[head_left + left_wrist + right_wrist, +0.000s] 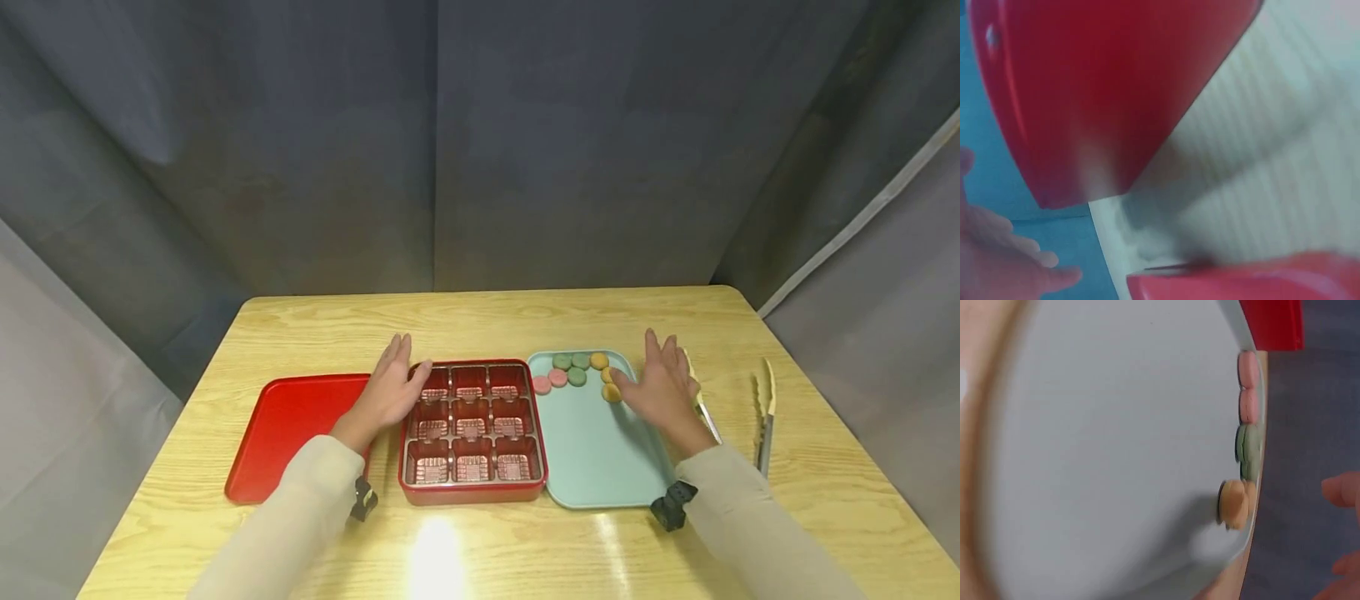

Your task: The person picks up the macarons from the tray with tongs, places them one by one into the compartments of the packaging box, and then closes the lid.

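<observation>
A red box (471, 493) with an insert of several square compartments stands mid-table, and no contents show in them. My left hand (384, 393) is at its upper left side, fingers extended and holding nothing; whether it touches the rim I cannot tell. Over the right side of a pale blue tray (600, 454), my right hand (662, 390) has its fingers spread and grips nothing. Its thumb is close to the yellow macarons (1233, 504). Green macarons (577, 377) and pink macarons (1249, 405) lie along the tray's far edge.
A red tray (300, 425) lies left of the box, partly behind my left forearm. Tongs (765, 421) rest at the far right. Another pair of tongs (707, 421) is partly hidden by my right hand. Grey curtains (480, 150) hang behind the table.
</observation>
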The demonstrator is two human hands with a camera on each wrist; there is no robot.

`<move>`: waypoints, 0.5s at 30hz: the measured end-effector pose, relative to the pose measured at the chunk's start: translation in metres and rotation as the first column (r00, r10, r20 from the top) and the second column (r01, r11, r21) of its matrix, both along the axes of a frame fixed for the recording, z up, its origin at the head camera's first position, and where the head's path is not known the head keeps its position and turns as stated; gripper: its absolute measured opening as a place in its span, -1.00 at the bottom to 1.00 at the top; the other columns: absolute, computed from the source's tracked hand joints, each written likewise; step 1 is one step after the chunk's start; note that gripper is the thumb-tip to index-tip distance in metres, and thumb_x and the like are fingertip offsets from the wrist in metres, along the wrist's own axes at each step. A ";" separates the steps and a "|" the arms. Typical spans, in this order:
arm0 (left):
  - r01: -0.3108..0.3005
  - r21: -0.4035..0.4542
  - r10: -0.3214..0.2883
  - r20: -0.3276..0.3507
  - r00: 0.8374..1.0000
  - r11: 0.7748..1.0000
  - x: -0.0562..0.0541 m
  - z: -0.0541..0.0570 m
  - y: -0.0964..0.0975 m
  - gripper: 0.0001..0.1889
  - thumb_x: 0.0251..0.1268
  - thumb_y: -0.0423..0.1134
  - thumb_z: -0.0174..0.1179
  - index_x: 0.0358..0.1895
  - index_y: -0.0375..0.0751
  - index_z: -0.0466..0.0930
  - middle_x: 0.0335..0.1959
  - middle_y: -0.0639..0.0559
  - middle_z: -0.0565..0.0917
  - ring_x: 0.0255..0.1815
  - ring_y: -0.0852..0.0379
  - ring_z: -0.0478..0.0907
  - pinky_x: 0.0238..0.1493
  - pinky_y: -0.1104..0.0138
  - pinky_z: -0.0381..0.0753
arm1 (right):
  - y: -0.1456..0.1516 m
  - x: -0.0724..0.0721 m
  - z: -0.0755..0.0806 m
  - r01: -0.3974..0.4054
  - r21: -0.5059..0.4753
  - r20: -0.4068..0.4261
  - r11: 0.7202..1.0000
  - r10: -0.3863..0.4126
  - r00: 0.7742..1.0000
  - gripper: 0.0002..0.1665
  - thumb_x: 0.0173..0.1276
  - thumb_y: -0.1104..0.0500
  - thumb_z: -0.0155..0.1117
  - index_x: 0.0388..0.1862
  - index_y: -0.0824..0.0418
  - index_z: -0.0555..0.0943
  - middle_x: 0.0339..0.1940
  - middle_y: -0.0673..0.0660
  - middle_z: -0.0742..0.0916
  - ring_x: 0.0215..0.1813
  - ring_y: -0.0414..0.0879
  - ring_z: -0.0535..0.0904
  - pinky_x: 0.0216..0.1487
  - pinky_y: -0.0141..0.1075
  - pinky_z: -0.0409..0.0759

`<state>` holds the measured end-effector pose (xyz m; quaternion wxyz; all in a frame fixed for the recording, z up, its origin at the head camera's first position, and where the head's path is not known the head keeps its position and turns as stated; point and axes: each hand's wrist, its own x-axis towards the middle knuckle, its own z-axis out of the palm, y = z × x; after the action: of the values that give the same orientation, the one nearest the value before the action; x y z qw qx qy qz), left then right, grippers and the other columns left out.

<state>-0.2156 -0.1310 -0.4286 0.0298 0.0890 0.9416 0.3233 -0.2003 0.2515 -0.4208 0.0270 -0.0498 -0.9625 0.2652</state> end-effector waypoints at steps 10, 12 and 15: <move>-0.024 0.053 0.025 -0.018 1.000 0.998 0.014 -0.014 0.001 -0.28 0.44 0.05 -0.15 0.48 -0.33 -0.08 0.51 -0.24 -0.07 0.51 -0.16 -0.11 0.46 -0.01 -0.03 | 0.038 0.039 -0.005 0.200 -0.105 -0.028 0.974 -0.203 0.979 0.08 0.32 -0.12 0.12 0.50 0.36 -0.22 0.44 0.56 -0.17 0.37 0.56 -0.27 -0.01 0.43 -0.15; -0.039 0.079 0.040 -0.010 0.999 0.996 0.018 -0.017 0.002 -0.28 0.44 0.04 -0.14 0.48 -0.31 -0.09 0.51 -0.23 -0.06 0.51 -0.15 -0.10 0.46 0.01 -0.04 | 0.048 0.047 -0.007 0.257 -0.106 -0.035 0.961 -0.262 0.964 0.10 0.29 -0.13 0.14 0.50 0.37 -0.22 0.44 0.56 -0.13 0.36 0.57 -0.24 -0.04 0.44 -0.12; -0.060 0.138 0.060 0.003 0.998 0.989 0.027 -0.019 0.004 -0.28 0.45 0.04 -0.13 0.49 -0.30 -0.10 0.51 -0.23 -0.05 0.51 -0.16 -0.10 0.46 0.02 -0.07 | 0.062 0.059 -0.010 0.336 -0.127 -0.012 0.933 -0.340 0.940 0.17 0.26 -0.17 0.16 0.50 0.36 -0.26 0.44 0.53 -0.11 0.35 0.56 -0.23 -0.09 0.40 -0.06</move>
<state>-0.1883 -0.1273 -0.4479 0.0132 0.0627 0.9194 0.3882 -0.1412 0.3137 -0.4305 0.0853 -0.2116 -0.9208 0.3164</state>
